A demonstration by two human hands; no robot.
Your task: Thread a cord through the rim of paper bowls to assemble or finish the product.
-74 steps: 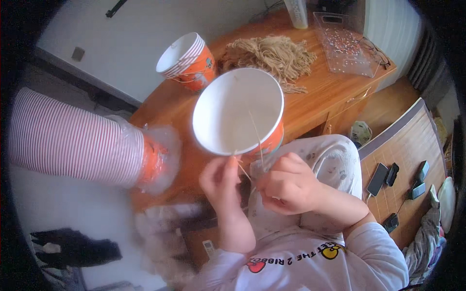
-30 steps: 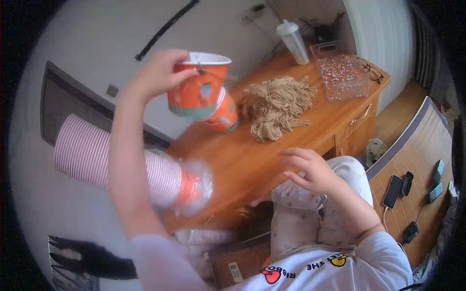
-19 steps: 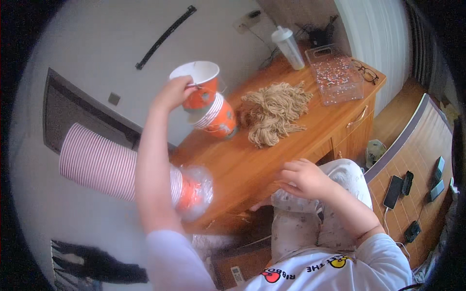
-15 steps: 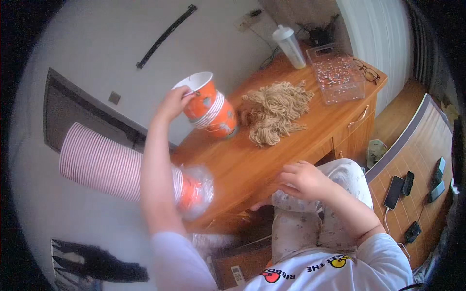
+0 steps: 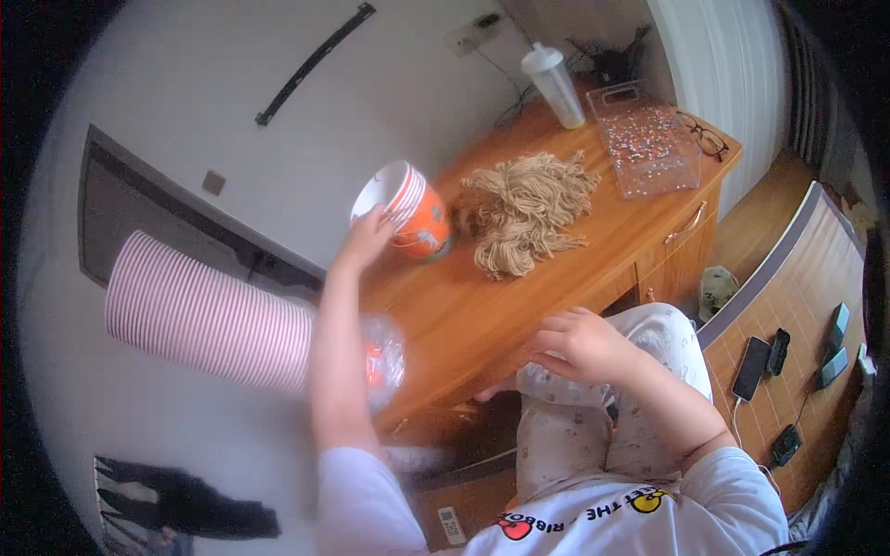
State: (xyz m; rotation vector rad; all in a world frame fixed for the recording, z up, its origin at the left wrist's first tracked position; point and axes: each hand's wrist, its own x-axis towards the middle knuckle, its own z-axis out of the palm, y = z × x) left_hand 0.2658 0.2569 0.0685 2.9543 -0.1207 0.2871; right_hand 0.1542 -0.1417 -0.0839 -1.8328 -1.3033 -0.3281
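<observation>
Beside the wall, a short stack of orange paper cups (image 5: 425, 222) with white rims stands on the wooden desk, tilted in this view. My left hand (image 5: 369, 236) is closed on the rim side of the uppermost cup, which sits down inside the others. Over my lap, near the desk's front edge, my right hand (image 5: 582, 345) hangs loosely open with bent fingers and nothing visible in it. A long stack of paper cups with pink-and-white rims (image 5: 209, 315) lies left of my left forearm, its orange end in clear plastic (image 5: 387, 357), partly hidden by the arm.
On the desk (image 5: 445, 329) lies a heap of tan yarn (image 5: 533, 213). Farther back are a white-lidded bottle (image 5: 554, 85), a clear tray (image 5: 644, 148) of small coloured bits and eyeglasses (image 5: 709, 141). A phone (image 5: 751, 369) and small dark devices rest on a surface at right.
My left hand has moved down and right, and the top cup has sunk into the stack below it. My right hand has stayed in place.
</observation>
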